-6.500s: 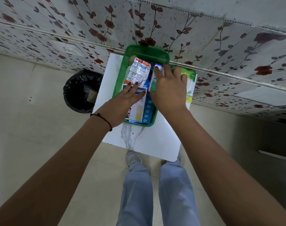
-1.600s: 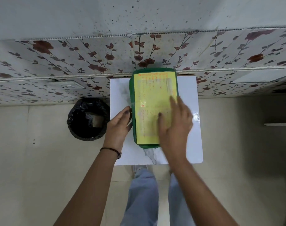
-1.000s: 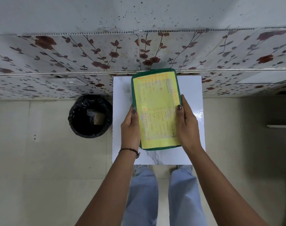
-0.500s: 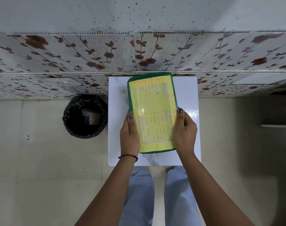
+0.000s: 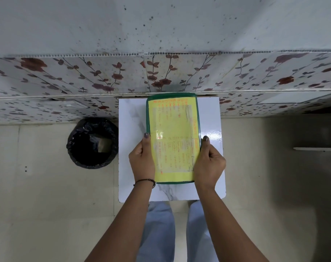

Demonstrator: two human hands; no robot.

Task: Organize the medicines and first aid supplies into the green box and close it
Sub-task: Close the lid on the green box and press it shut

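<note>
- Since half a second ago, both hands are sliding slightly nearer along the box's sides, thumbs riding the lid.
- The left hand (image 5: 142, 159) and right hand (image 5: 208, 163) are clamping the green box (image 5: 173, 138) from opposite long edges, probably to seat its yellow-labelled lid evenly.
- The box is sitting lidded on the white table (image 5: 130, 148), its far end near the floral wall (image 5: 85, 78); no supplies are showing outside it.
</note>
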